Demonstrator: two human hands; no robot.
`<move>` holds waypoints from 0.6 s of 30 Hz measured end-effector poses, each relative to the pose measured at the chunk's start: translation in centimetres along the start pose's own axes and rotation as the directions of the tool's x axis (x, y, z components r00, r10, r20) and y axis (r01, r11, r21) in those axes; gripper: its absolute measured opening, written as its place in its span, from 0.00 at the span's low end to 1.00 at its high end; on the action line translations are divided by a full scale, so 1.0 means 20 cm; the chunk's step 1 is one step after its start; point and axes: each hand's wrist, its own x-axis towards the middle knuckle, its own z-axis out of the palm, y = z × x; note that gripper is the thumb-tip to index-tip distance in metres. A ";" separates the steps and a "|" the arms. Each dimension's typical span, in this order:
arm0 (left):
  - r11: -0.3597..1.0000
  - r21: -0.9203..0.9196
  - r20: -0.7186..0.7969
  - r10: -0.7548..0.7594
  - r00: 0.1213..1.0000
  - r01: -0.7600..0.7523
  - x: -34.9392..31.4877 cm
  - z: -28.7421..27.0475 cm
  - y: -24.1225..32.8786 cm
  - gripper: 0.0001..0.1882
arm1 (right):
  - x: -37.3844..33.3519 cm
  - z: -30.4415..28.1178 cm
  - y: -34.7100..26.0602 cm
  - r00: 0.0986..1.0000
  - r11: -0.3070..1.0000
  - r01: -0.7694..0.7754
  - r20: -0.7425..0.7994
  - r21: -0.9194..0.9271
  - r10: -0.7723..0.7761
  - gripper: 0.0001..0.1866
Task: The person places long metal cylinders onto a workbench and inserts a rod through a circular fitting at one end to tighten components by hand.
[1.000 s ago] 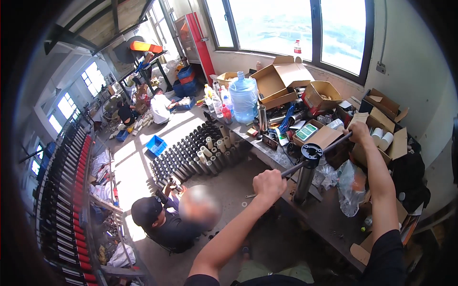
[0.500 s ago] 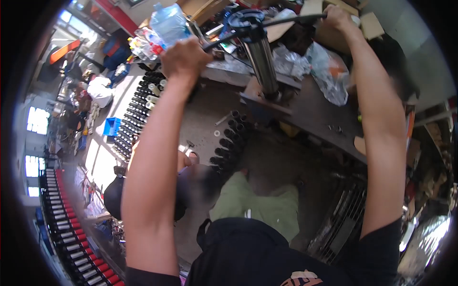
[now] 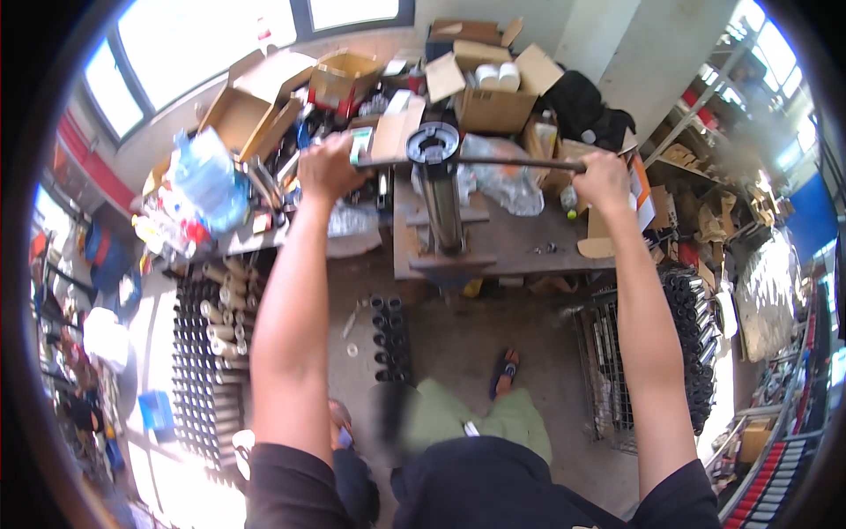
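Both my hands grip a two-armed bar wrench with a round ring head (image 3: 433, 142). My left hand (image 3: 331, 167) is closed around its left end. Around the end of the long dark handle (image 3: 520, 162) on the other side, my right hand (image 3: 605, 183) is closed too. The ring head sits on top of a shiny metal cylinder (image 3: 442, 216), which stands nearly upright at the front of the bench. Its lower end meets a metal fixture (image 3: 451, 262) at the bench edge; how it is held there is hidden.
Cardboard boxes (image 3: 495, 108), clear plastic bags (image 3: 507, 181) and a large plastic bottle (image 3: 210, 181) crowd the workbench (image 3: 573, 256). Dark tubes (image 3: 390, 339) stand in rows on the floor. Another person (image 3: 352, 480) is low at my left. A wire crate (image 3: 608, 375) stands right.
My view has swung to the right. Relative to the bench, the wrench has turned clockwise: my right hand has come nearer and my left hand has gone farther away. Both still grip it.
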 end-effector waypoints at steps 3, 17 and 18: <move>1.000 -0.009 -0.140 -0.015 0.990 0.014 -0.02 -0.01 -0.07 0.20 | 0.03 -0.02 -0.09 0.997 0.997 -0.071 0.023 0.004 0.071 0.16; 0.954 -0.173 -0.027 0.242 0.970 -0.243 0.14 0.29 -0.20 0.12 | -0.39 -0.25 -0.19 0.980 0.984 -0.171 0.109 0.050 0.165 0.11; 0.966 -0.032 -0.120 0.250 0.961 -0.256 0.06 0.29 -0.19 0.14 | -0.39 -0.18 -0.16 0.982 0.979 -0.183 0.072 0.087 0.177 0.11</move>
